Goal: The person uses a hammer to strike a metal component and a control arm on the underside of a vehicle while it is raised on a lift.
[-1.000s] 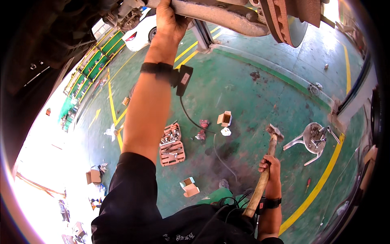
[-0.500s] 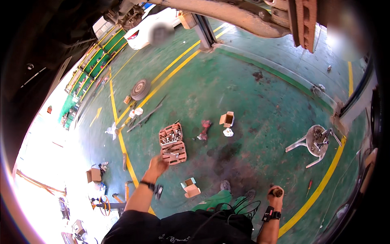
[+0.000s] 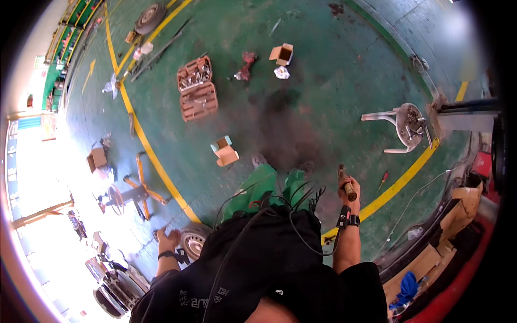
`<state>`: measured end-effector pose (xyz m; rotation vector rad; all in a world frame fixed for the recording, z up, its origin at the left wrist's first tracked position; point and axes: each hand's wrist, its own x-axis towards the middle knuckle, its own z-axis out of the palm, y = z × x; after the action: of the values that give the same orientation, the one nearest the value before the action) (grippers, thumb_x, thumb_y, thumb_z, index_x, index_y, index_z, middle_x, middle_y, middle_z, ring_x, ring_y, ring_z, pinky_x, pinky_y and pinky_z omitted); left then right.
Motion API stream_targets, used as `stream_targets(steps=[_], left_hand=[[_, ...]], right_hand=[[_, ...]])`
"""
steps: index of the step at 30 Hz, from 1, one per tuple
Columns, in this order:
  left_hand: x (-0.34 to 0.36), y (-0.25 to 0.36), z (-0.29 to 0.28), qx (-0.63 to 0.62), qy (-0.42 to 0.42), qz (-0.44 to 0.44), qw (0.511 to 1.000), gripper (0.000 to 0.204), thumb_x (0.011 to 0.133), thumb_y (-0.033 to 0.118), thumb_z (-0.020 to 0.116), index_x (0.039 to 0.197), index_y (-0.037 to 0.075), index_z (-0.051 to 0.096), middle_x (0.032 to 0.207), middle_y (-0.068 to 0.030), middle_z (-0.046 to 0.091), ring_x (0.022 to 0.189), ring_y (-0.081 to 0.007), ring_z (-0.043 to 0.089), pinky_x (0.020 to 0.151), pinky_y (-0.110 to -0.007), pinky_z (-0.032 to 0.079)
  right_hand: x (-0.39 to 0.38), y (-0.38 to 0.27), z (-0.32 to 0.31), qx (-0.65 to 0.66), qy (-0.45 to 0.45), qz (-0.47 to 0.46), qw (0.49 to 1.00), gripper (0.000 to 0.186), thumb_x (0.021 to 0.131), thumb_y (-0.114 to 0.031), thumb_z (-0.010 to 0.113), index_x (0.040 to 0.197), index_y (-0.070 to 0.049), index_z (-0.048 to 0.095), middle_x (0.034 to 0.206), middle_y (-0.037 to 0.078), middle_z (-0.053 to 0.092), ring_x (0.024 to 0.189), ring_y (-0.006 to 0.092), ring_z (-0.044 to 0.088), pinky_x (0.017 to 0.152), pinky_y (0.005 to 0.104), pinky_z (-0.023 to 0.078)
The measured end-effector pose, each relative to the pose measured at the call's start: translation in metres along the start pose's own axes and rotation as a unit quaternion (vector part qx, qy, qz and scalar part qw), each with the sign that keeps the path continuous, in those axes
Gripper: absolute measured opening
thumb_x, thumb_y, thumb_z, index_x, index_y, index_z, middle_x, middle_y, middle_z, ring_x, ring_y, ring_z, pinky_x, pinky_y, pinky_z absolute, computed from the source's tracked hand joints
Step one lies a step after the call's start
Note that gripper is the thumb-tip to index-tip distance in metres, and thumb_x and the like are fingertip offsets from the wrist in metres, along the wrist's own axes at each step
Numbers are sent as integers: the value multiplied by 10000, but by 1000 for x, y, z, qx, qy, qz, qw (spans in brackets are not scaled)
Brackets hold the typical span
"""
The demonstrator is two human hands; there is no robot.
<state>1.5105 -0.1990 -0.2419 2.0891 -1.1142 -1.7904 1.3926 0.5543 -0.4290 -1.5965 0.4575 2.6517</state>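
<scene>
My right hand point(image 3: 349, 184) is closed around a short, worn brown bar-shaped tool point(image 3: 350, 192). One rounded end points toward me and a darker end sticks out beyond the fingers; its exact kind does not show. Low on the left, my left hand point(image 3: 168, 238) hangs with its fingers apart and nothing visible in it. Nearest to it is a wheel with a pale rim point(image 3: 192, 243), partly hidden by my body. Ahead on the green floor lies an open reddish-brown tool case point(image 3: 199, 101) with sockets and metal tools inside.
Open cardboard boxes point(image 3: 225, 152) lie ahead, with a red item point(image 3: 247, 63) beyond. At right are a white stool point(image 3: 407, 126) bearing metal parts and a screwdriver point(image 3: 383, 180). An orange-legged stand point(image 3: 144, 188) is at left. Cables hang before my legs.
The view has tilted down toward my body, and the raised vehicle has left the picture. My left hand has drawn back from beside the tool case. My right hand still grips the brown tool.
</scene>
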Motion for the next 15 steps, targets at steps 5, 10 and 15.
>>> stream_targets(steps=[5, 10, 15], left_hand=[[10, 30, 65, 51, -55, -54, 996, 532, 799, 372, 675, 1038, -69, 499, 941, -165, 587, 851, -308, 614, 751, -418, 546], [34, 51, 97, 69, -89, -55, 992, 475, 801, 354, 671, 999, -56, 535, 948, -181, 610, 886, -316, 612, 800, -413, 535], [69, 58, 82, 47, -57, -111, 991, 537, 853, 382, 635, 1091, -79, 493, 969, -173, 598, 839, -297, 619, 738, -408, 547]], right_hand=[[4, 41, 24, 4, -31, 129, 991, 173, 916, -115, 562, 922, 27, 464, 768, 78, 558, 606, 137, 576, 572, 237, 525], [35, 104, 54, -102, 32, 151, 983, 210, 915, -112, 569, 984, 51, 457, 744, 65, 524, 611, 137, 565, 599, 230, 529], [84, 164, 77, -113, 95, 178, 973, 233, 913, -131, 584, 1001, 42, 454, 844, 107, 549, 648, 144, 587, 611, 244, 543]])
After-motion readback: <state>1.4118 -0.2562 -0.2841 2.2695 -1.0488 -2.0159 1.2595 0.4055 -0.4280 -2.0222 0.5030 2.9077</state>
